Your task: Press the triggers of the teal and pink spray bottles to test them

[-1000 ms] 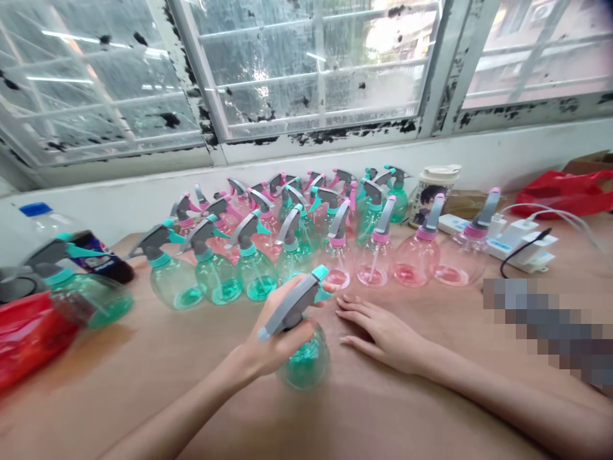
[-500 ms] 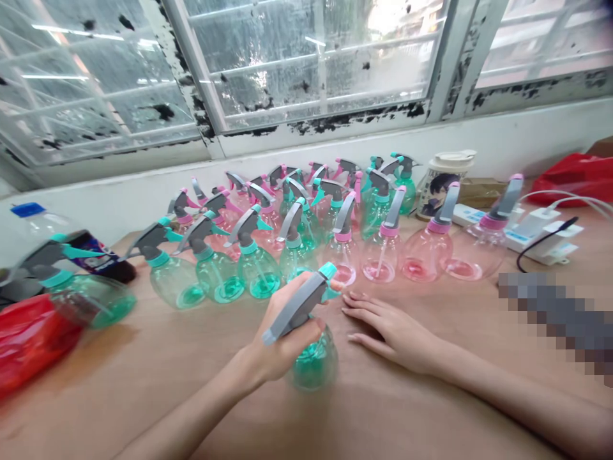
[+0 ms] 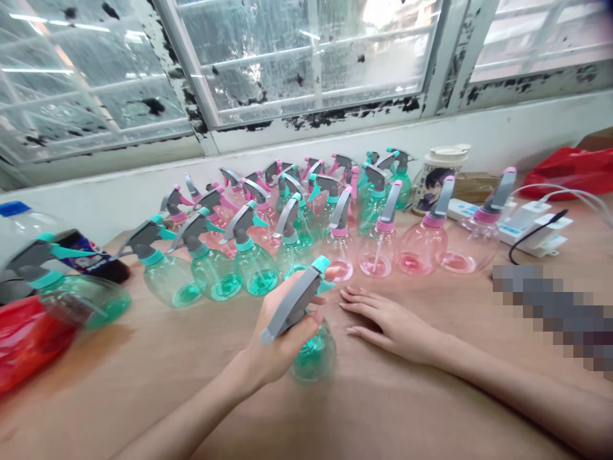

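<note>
My left hand (image 3: 275, 335) is wrapped round the neck of a green spray bottle (image 3: 313, 358) with a grey and teal head, which stands upright near the middle of the wooden table (image 3: 393, 409). Some of the bottle's neck and trigger is hidden behind the fingers. To the right of it, my right hand (image 3: 390, 322) rests flat on the table, fingers stretched out and holding nothing. Just beyond both hands runs a front row of spray bottles, with a green spray bottle (image 3: 256, 268) among those on the left and a pink spray bottle (image 3: 424, 246) among those on the right.
More pink and green spray bottles crowd behind, towards the window wall. At the left lie a red plastic bag (image 3: 33, 345) and a dark drink bottle (image 3: 86, 255). A printed tumbler (image 3: 435, 182), a white power strip (image 3: 539, 227) with cables and another red bag (image 3: 569, 172) are at the right.
The whole view has shifted slightly, with things appearing a little further left and up. Both hands keep their places, the left still round the green spray bottle.
</note>
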A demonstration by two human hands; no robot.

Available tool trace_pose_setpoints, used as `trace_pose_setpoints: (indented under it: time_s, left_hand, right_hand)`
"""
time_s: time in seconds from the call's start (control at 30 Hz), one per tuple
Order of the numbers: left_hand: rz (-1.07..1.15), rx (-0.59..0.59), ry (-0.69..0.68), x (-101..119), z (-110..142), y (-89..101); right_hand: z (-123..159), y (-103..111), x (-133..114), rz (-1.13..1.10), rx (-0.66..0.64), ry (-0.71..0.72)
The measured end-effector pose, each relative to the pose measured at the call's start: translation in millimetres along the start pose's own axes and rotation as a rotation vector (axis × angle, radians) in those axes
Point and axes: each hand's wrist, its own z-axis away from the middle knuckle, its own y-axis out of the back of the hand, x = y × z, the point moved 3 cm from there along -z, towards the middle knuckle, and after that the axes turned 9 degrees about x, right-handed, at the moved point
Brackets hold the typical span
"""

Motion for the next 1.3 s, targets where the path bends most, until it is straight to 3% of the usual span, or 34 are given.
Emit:
trace_pose_setpoints:
  time_s: [0.2, 0.37, 0.6, 0.8, 1.0, 1.3]
  left_hand:
    - [0.000, 0.007, -0.022, -1, 0, -0.8]
    - [0.038, -0.084, 0.008, 2, -2, -0.2]
    - [-0.004, -0.101, -0.003, 4, -3, 2.6]
    - [-0.065, -0.068, -0.069, 4, -1, 4.2]
    - [-0.079, -0.011, -0.030, -5, 1, 1.5]
    - [-0.005, 0.025, 0.014, 1, 4, -0.2]
  right_hand:
    - [0, -1, 1, 0.053, -0.033, 0.005]
    - [0, 0, 1, 0.059, -0.035, 0.003]
    - [2, -1, 2, 0.013, -0.007, 0.001]
    - [2, -3, 5, 0.003, 0.004, 0.008]
    - [2, -3, 5, 0.021, -0.011, 0.009]
    - [3, -3, 6, 0.010, -0.001, -0.002]
